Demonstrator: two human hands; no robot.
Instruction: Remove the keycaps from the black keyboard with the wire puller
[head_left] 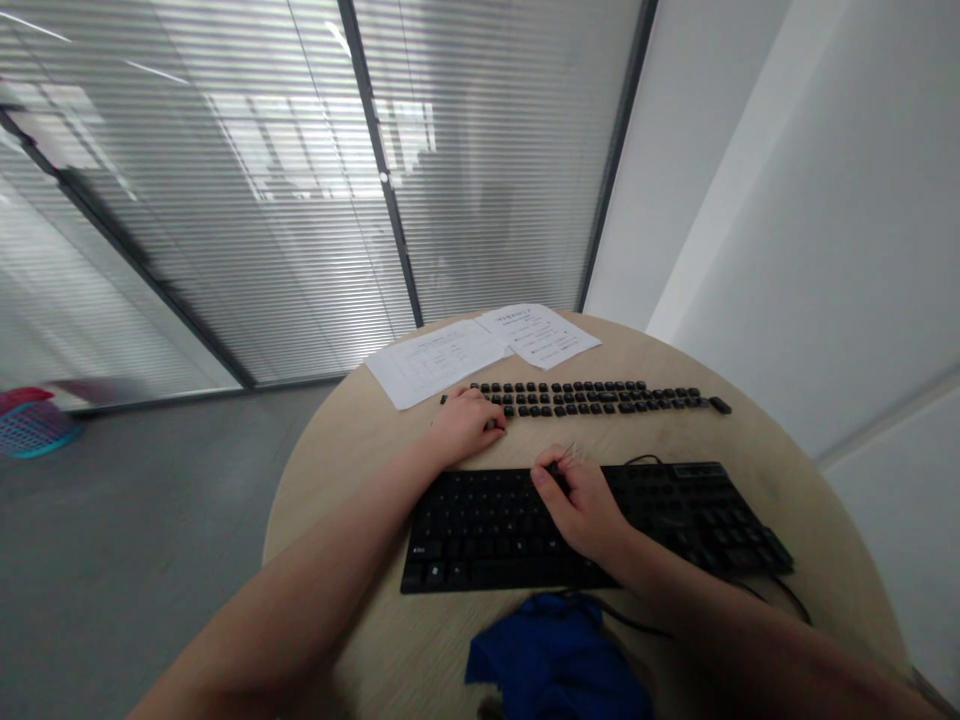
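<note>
While the right hand (581,505) sits clenched over the upper key rows of the keyboard (487,530), thumb and fingers pinched on a small item (564,458) too fine to identify, the left hand (465,425) lies curled, palm down, on the left end of the loose keycaps (600,397); whether it grips one cannot be told. Location: the keyboard lies flat across the near middle of the desk (352,450), and the keycaps are laid in two long rows just beyond it, with one stray cap (720,405) at the far right end. Risks, as judged: the caps are small, light pieces of hard moulded plastic resting unsecured on a smooth, pale wood-grain top, so a sweep of the left wrist or forearm could scatter the rows or send pieces off the round edge to the grey floor. A pinch applied off-axis could slip, the keys being slick and closely spaced. The thin black cable (637,620) loops from the keyboard's near side toward the right forearm and could snag, dragging the board. The soft, crumpled blue cloth (555,660) at the near rim sits just beside the keyboard's front edge and might catch under it. Two matte white printed sheets (442,360) lie flat beyond the caps, side by side, and would slide easily.
</note>
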